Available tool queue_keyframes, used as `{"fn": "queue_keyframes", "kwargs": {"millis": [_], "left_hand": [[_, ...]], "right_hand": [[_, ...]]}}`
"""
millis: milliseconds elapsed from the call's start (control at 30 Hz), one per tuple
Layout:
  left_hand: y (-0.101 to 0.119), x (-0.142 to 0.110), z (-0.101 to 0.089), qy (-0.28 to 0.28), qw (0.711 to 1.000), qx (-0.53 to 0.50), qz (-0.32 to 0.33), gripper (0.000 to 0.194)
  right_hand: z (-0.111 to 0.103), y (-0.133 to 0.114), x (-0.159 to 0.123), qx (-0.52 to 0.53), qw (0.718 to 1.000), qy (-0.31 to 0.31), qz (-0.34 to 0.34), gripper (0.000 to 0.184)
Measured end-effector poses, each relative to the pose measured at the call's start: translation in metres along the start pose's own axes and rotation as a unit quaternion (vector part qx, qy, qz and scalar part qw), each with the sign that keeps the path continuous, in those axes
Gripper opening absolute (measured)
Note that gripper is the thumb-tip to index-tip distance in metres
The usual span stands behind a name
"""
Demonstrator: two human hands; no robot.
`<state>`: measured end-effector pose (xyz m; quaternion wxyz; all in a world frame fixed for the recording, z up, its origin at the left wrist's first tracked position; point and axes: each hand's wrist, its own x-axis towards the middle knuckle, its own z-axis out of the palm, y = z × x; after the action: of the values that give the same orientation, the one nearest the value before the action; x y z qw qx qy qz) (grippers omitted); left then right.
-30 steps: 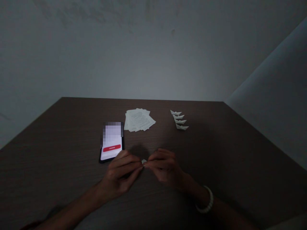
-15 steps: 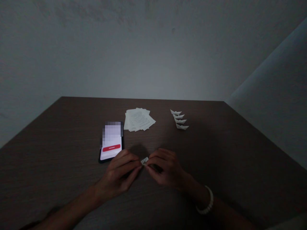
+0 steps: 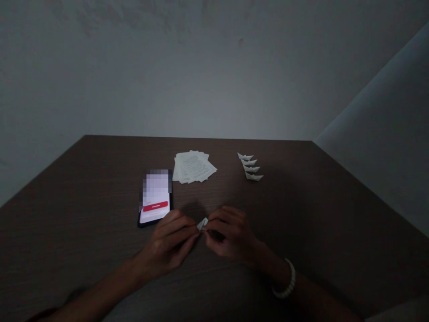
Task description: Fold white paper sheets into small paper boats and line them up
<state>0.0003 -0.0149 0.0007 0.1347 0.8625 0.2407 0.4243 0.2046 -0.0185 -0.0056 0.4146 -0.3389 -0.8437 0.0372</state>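
Note:
A small piece of folded white paper (image 3: 202,224) is pinched between my two hands above the near middle of the table. My left hand (image 3: 172,239) grips its left end between thumb and fingers. On the other side, my right hand (image 3: 229,232) pinches the right end; a pale beaded bracelet circles that wrist. Fingers cover most of the paper, so only its middle shows. Beyond the right hand, several small folded paper boats (image 3: 254,169) stand in a row. A loose stack of printed paper sheets (image 3: 194,167) lies beyond the left hand.
A phone (image 3: 156,216) with a lit screen and a red button lies just beyond my left hand, left of the sheets. The dark wooden table (image 3: 100,179) reaches back to a grey wall (image 3: 208,80).
Both hands stay nearly in place, still pinching the paper. The visible part of the folded paper has tilted slightly and shows a little more surface.

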Motion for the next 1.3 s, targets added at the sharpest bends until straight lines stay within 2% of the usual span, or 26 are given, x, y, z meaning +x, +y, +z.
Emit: {"fn": "queue_keyframes", "kwargs": {"millis": [200,500,700,833,933,1033,1133,1300], "left_hand": [[-0.001,0.001,0.0,0.01,1.0,0.008,0.002,0.02],[-0.001,0.001,-0.002,-0.007,1.0,0.021,0.006,0.021],[0.0,0.002,-0.002,-0.032,0.999,0.013,0.005,0.024],[-0.001,0.002,-0.002,-0.024,1.0,0.01,-0.002,0.025],[-0.001,0.003,-0.002,-0.037,0.999,0.017,-0.029,0.019],[-0.001,0.005,-0.003,-0.059,0.996,0.028,-0.057,0.017],[-0.001,0.007,-0.002,-0.053,0.994,0.054,-0.085,0.019],[-0.003,0.005,0.0,-0.07,0.986,0.079,-0.132,0.021]], "right_hand": [[-0.002,0.001,0.0,0.006,1.0,0.003,0.023,0.013],[0.0,0.007,0.0,0.04,0.987,-0.047,0.15,0.02],[0.002,0.005,0.001,0.038,0.985,-0.068,0.155,0.012],[0.006,0.006,-0.001,0.022,0.987,-0.027,0.157,0.007],[0.008,0.006,-0.001,0.004,0.989,0.008,0.145,0.01],[0.009,0.003,-0.001,-0.008,0.993,0.014,0.119,0.013],[0.01,0.0,0.0,-0.013,0.994,0.021,0.105,0.015],[0.01,0.001,-0.001,-0.003,0.991,0.032,0.133,0.014]]}}
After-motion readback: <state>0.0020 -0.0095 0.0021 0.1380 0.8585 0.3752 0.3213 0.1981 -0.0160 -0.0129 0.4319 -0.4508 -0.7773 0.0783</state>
